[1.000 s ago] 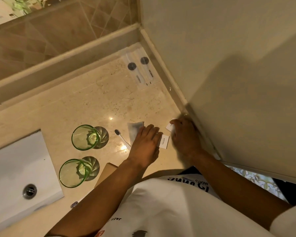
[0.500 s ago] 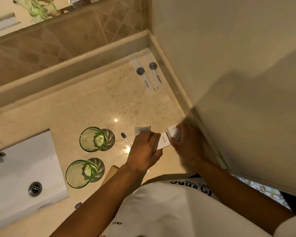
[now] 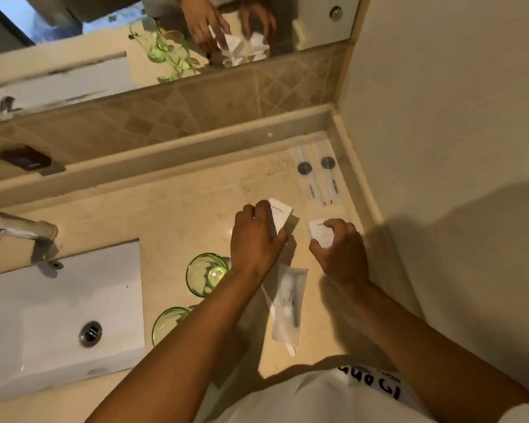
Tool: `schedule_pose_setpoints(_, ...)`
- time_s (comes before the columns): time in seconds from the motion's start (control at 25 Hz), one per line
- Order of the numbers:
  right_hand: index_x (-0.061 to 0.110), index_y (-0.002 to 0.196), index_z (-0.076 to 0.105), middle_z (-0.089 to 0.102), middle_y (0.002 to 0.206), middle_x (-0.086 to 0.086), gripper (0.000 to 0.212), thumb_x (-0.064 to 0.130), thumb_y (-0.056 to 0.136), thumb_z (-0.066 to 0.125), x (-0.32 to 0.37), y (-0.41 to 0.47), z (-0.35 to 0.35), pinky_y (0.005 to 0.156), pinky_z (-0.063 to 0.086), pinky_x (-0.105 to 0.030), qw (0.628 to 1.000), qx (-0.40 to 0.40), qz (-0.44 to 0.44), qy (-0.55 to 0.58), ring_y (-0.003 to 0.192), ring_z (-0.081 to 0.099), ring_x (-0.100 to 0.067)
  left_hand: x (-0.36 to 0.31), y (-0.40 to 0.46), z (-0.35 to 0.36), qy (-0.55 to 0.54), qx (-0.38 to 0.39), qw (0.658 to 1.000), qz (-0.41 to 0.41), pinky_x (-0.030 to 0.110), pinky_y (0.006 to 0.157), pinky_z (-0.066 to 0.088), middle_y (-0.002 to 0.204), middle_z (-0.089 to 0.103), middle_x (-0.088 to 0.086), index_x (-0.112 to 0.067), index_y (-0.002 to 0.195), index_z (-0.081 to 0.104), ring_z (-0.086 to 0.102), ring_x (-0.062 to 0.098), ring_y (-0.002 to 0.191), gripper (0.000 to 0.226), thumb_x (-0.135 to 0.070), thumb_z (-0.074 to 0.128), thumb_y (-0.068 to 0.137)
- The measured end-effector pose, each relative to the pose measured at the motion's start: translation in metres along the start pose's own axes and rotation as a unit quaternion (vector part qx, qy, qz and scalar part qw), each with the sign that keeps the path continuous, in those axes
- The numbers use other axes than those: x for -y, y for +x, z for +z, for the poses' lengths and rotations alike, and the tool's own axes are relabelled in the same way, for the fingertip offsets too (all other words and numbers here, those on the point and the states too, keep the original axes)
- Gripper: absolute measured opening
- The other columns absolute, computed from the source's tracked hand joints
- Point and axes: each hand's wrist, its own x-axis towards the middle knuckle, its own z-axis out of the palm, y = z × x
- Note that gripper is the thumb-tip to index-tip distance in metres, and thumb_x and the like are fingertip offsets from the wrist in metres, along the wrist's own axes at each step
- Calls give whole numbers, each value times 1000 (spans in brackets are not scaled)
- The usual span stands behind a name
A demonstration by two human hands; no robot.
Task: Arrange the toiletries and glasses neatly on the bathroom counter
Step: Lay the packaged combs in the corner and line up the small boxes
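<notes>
— Head cam, big stuff first pls. What's around you?

— Marble counter (image 3: 171,215) runs L to R w/ a white sink (image 3: 43,315) set in on the L, chrome faucet (image 3: 9,230) over it. Mirror (image 3: 104,41) above the tiled backsplash, beige wall on the R.

— And the glasses?

— Two green glasses, upright, near the sink's R edge. Far green glass (image 3: 206,274) sits just below my L wrist; near green glass (image 3: 170,323) is partly hidden by my L forearm. They're close together, can't tell if touching.

— Toiletries?

— Clear sachet w/ a dark item inside (image 3: 289,303) lies flat between my forearms. Two wrapped toothbrush kits (image 3: 316,175) lie side by side in the back R corner, by the wall ledge.

— Hands?

— My left hand (image 3: 255,242) is closed round a white box marked HOTEL (image 3: 281,216), one end showing past my fingers, box down at the counter. My right hand (image 3: 338,253) grips a smaller white box (image 3: 319,232) just R of it; the two boxes are apart, in front of the kits.
</notes>
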Motion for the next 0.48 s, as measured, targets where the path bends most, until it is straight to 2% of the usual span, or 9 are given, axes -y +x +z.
schedule_pose_setpoints(0.12, 3, 120, 65, 67, 108, -21, 49, 26, 81, 82, 26, 26, 7, 81, 58, -35, 999, -16, -21, 39, 97, 65, -35, 14, 33, -16, 38, -1, 999, -26, 47, 83, 49, 118, 57, 20, -4, 129, 52, 53, 40, 107, 57, -36, 72, 87)
schedule_pose_setpoints(0.2, 2, 122, 63, 66, 111, -21, 50, 25, 82, 81, 37, 45, 14, 83, 55, -34, 999, -9, -26, 41, 101, 63, -36, 29, 55, -26, 63, 4, 997, -50, 50, 85, 50, 120, 57, 20, -4, 129, 51, 52, 41, 110, 57, -38, 71, 88)
schedule_pose_setpoints(0.32, 7, 126, 61, 64, 114, -18, 51, 28, 83, 79, 47, 76, 26, 83, 49, -30, 999, 15, -11, 42, 104, 60, -34, 55, 86, -38, 76, -5, 994, -82, 51, 88, 50, 122, 56, 22, -3, 129, 51, 52, 42, 113, 57, -40, 70, 89)
schedule_pose_setpoints(0.48, 12, 126, 59, 61, 117, -13, 50, 31, 82, 76, 64, 120, 47, 84, 50, -34, 999, 24, -1, 42, 106, 58, -29, 86, 112, -41, 79, -3, 990, -113, 51, 90, 49, 122, 56, 23, -3, 129, 52, 52, 43, 114, 57, -41, 70, 89)
